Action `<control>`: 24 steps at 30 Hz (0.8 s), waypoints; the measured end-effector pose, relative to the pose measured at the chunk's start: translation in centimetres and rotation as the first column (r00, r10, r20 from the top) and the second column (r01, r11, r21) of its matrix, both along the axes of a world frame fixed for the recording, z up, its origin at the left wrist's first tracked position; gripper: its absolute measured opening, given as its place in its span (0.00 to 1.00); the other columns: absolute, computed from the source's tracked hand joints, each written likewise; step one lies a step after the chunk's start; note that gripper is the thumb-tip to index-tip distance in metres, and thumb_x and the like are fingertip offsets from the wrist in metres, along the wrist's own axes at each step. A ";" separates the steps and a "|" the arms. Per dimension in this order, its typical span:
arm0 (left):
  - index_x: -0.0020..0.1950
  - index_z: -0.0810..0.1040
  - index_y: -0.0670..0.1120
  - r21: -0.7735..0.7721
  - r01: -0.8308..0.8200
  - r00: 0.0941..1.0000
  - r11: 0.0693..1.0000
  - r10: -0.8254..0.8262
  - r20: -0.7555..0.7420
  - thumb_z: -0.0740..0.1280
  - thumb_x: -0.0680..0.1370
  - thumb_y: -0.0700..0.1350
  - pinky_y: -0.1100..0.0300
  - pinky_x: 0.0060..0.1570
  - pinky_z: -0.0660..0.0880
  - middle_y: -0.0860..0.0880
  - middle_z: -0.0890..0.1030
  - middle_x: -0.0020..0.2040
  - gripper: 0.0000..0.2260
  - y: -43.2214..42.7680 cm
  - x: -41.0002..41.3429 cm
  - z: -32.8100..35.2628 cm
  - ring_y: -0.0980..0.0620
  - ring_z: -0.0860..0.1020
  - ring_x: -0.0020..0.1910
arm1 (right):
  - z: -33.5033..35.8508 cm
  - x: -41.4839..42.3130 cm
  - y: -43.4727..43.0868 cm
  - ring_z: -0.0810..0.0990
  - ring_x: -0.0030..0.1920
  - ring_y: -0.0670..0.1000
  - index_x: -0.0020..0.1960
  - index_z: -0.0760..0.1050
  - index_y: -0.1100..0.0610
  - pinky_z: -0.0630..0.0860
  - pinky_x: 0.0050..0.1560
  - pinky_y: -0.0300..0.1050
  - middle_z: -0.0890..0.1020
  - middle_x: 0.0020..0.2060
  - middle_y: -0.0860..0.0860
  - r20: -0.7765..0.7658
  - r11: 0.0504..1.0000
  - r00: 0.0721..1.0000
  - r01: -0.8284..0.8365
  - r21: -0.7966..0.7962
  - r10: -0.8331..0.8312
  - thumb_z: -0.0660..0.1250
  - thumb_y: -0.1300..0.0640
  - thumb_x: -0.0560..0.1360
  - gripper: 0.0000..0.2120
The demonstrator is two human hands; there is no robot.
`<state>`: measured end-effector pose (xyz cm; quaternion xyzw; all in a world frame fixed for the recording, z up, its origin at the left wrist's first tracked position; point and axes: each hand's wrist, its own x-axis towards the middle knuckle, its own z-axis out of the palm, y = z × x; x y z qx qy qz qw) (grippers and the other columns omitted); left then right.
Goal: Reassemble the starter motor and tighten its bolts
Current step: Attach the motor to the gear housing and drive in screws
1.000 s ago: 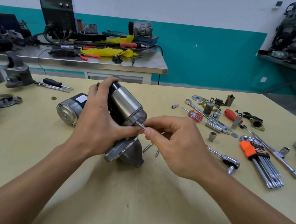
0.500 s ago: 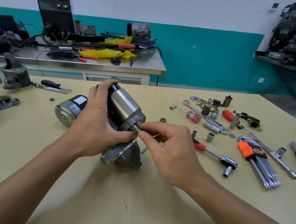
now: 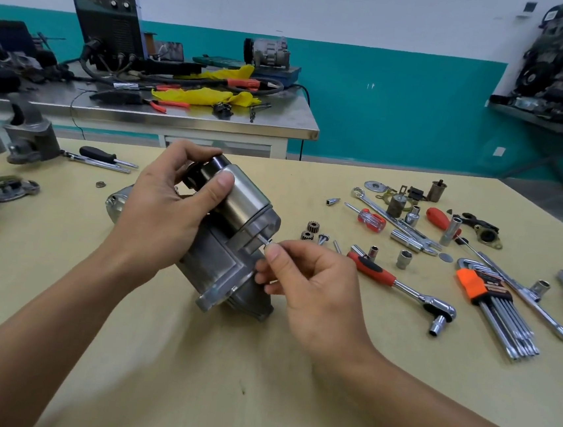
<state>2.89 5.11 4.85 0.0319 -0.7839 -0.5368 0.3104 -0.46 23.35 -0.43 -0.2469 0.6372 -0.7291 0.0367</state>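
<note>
Now | left hand [image 3: 163,215] grips starter motor [image 3: 244,203], hiding its rear | right hand [image 3: 318,285] pinches bolt [image 3: 263,240], tip unseen

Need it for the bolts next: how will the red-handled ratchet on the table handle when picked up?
The ratchet is bare metal past its red-and-black handle, so probably stiff and head-heavy. The handle looks rubbery, so likely not slippery. The socket on its head should stop it rolling.
</note>
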 end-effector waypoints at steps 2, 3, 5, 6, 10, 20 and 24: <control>0.53 0.78 0.59 0.079 0.022 1.000 0.997 -0.021 -0.013 0.75 0.71 0.61 0.37 0.52 0.79 0.48 0.81 0.53 0.15 0.0 -0.1 0.1 0.36 0.80 0.52 | 0.1 0.1 -0.3 0.83 0.35 0.45 0.45 0.82 0.58 0.80 0.38 0.37 0.86 0.35 0.52 0.089 0.998 0.996 -0.015 -0.057 0.020 0.68 0.61 0.78 0.05; 0.53 0.78 0.58 0.118 0.032 0.999 0.992 -0.030 -0.022 0.76 0.68 0.61 0.38 0.52 0.80 0.48 0.81 0.52 0.17 -0.1 -0.1 0.0 0.36 0.80 0.50 | 0.1 0.2 -0.5 0.83 0.35 0.44 0.44 0.82 0.57 0.79 0.38 0.36 0.85 0.35 0.51 0.114 0.997 0.993 -0.015 -0.070 0.023 0.68 0.60 0.79 0.06; 0.54 0.78 0.59 0.200 0.047 0.998 0.979 -0.040 -0.038 0.78 0.65 0.61 0.46 0.48 0.80 0.49 0.81 0.50 0.21 -0.1 -0.3 -0.4 0.43 0.81 0.44 | 0.2 0.5 -1.1 0.81 0.35 0.41 0.44 0.82 0.55 0.77 0.37 0.33 0.85 0.33 0.48 0.135 0.998 0.991 0.005 -0.066 0.004 0.68 0.59 0.79 0.06; 0.56 0.77 0.58 0.244 0.057 0.998 0.968 -0.049 -0.041 0.78 0.63 0.60 0.51 0.46 0.80 0.51 0.82 0.48 0.24 -0.1 -0.4 -0.6 0.48 0.81 0.43 | 0.2 0.6 -1.3 0.80 0.34 0.39 0.43 0.81 0.55 0.75 0.36 0.32 0.84 0.32 0.47 0.135 0.998 0.991 0.022 -0.062 -0.014 0.68 0.58 0.79 0.07; 0.66 0.76 0.51 0.365 0.118 0.993 0.924 -0.117 -0.025 0.81 0.61 0.57 0.62 0.46 0.80 0.53 0.84 0.47 0.36 -0.6 -0.7 -0.6 0.52 0.83 0.48 | 0.7 0.8 -1.4 0.76 0.32 0.40 0.40 0.78 0.56 0.71 0.35 0.32 0.79 0.30 0.44 0.045 0.998 0.997 0.054 0.043 -0.056 0.63 0.54 0.82 0.14; 0.61 0.81 0.53 0.398 0.272 0.961 0.876 -0.273 -0.056 0.85 0.56 0.57 0.56 0.49 0.80 0.45 0.78 0.54 0.35 -1.2 -0.8 -0.3 0.49 0.82 0.49 | 1.8 1.7 -1.8 0.70 0.26 0.41 0.37 0.73 0.61 0.67 0.29 0.32 0.73 0.26 0.45 0.067 0.984 0.990 0.113 0.136 -0.123 0.57 0.48 0.83 0.22; 0.62 0.80 0.53 0.399 0.282 0.958 0.872 -0.279 -0.067 0.84 0.57 0.58 0.57 0.47 0.80 0.44 0.77 0.54 0.35 -0.9 -0.7 -0.5 0.50 0.81 0.48 | 2.3 2.0 -1.3 0.72 0.26 0.38 0.35 0.75 0.55 0.68 0.29 0.28 0.77 0.25 0.42 0.097 0.983 0.991 0.074 0.165 -0.091 0.61 0.47 0.82 0.20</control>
